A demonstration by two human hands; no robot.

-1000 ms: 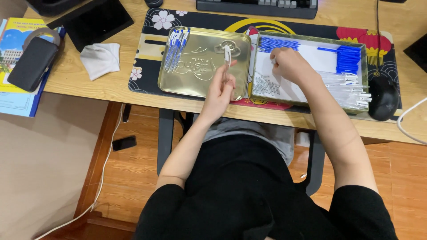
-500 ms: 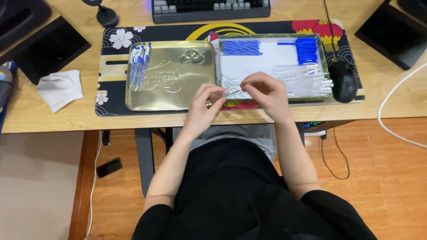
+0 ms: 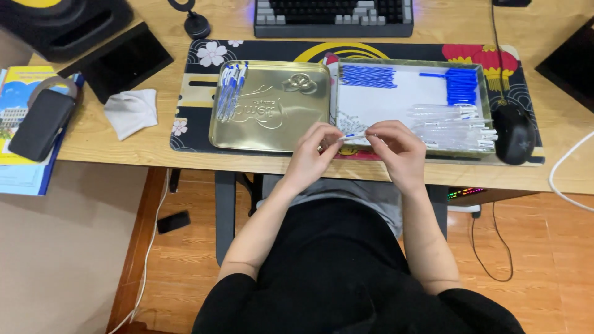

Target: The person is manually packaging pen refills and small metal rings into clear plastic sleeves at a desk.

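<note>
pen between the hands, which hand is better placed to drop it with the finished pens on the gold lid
Probably left. The left hand already grips the pen and sits beside the gold lid, where the finished pens lie; the right hand is over the tray.

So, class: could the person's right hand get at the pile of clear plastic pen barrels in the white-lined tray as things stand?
Probably yes: the right hand sits beside the clear plastic pen barrels, nothing lies between, though its grip is busy with a thin pen part.

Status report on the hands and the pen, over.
Left hand and right hand both pinch one thin clear-and-blue pen. Held over gold tin lid edge. Nothing obstructing.
</note>
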